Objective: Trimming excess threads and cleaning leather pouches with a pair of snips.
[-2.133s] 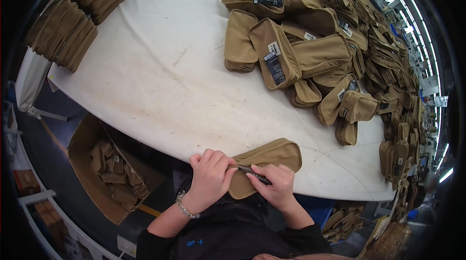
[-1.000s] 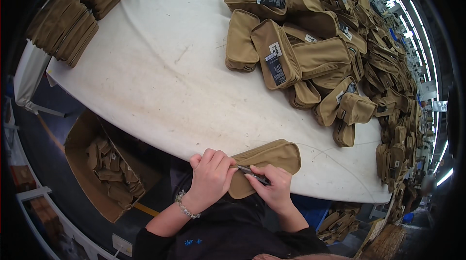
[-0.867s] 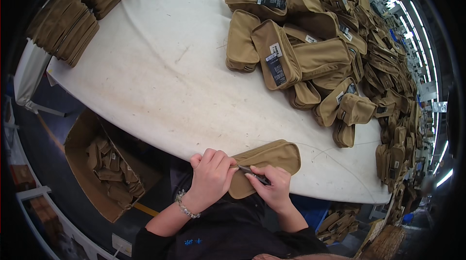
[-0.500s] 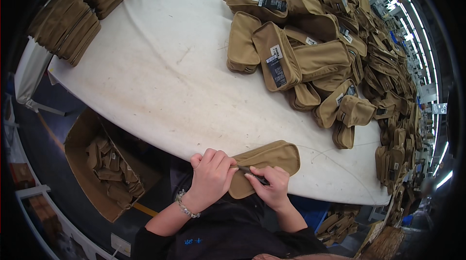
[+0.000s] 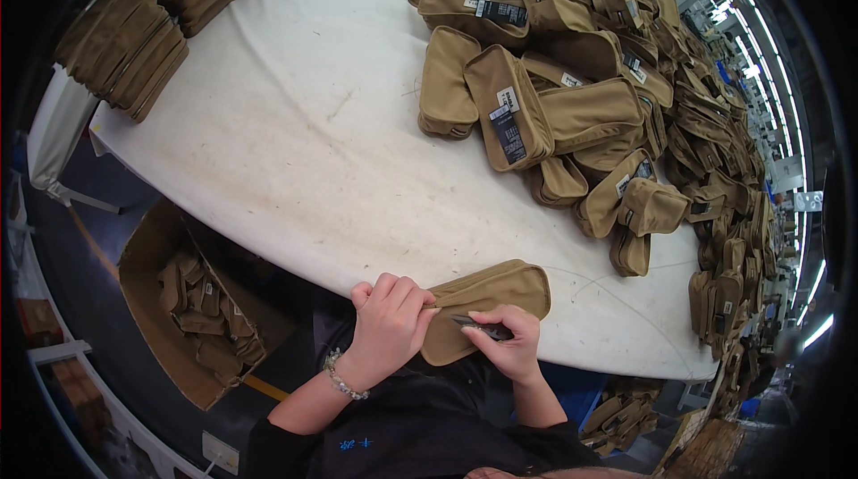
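In the head view, low in the frame at the near table edge, a tan pouch (image 5: 487,305) lies flat on the white table (image 5: 295,148). The left hand (image 5: 389,327) pinches its left end, fingers curled. The right hand (image 5: 509,345) grips a small dark tool (image 5: 478,328) against the pouch. A heap of tan pouches (image 5: 572,86) fills the upper right; a cardboard box (image 5: 179,309) sits lower left.
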`<state>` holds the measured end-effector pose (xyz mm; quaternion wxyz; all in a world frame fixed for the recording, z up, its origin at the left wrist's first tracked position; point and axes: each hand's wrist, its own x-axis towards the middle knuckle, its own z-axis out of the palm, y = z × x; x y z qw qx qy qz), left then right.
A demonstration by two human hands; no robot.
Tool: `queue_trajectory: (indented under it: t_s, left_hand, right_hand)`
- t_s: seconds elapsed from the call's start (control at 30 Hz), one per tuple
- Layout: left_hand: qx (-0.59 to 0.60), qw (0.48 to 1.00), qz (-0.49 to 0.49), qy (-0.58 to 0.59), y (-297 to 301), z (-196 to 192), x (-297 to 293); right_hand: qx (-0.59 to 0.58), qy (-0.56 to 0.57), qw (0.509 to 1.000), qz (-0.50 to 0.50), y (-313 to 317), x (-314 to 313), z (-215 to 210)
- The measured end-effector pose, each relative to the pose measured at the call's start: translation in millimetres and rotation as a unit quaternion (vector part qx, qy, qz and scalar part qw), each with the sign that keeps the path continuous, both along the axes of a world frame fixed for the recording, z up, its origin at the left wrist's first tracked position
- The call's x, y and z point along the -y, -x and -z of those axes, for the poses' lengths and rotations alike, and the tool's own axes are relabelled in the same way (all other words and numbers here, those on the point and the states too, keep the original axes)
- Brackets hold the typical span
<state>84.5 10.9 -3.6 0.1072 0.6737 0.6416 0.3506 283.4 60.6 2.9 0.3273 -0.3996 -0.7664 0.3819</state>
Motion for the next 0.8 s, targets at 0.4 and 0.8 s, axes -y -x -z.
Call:
queue_trajectory:
  t_s: [0.4,0.8]
  left_hand:
    - [0.030,0.999,0.002,0.011,1.7,0.8,1.1]
    - [0.042,0.999,0.003,0.011,2.6,2.0,-0.1]
  right_hand:
    - [0.082,-0.135,0.987,-0.011,11.3,-3.1,-0.2]
    - [0.100,-0.140,0.985,-0.024,13.4,-6.2,-1.4]
